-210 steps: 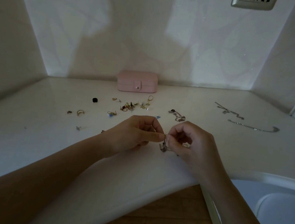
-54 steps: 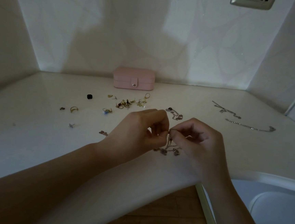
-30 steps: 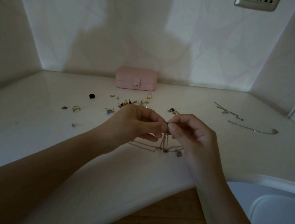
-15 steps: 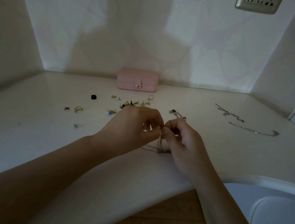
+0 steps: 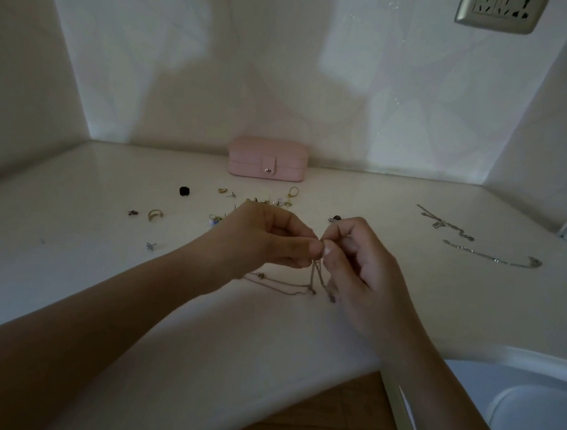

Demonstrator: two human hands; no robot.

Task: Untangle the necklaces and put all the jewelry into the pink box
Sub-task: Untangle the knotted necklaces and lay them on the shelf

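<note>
Head view is showing the left hand [image 5: 262,240] and right hand [image 5: 363,266] pinching the tangled necklaces [image 5: 314,276] in curled fingers over the counter [image 5: 65,264], well apart from the closed pink box [image 5: 268,158], where tugging is risking tightening what seems a knot, dimly seen, or snapping a chain.

L hand [image 5: 260,243], R hand [image 5: 361,269]: tip-to-tip pinch

Scattered earrings [image 5: 269,201] lie before the pink box [image 5: 268,158]; the counter [image 5: 362,201] to their right allows passage.
</note>
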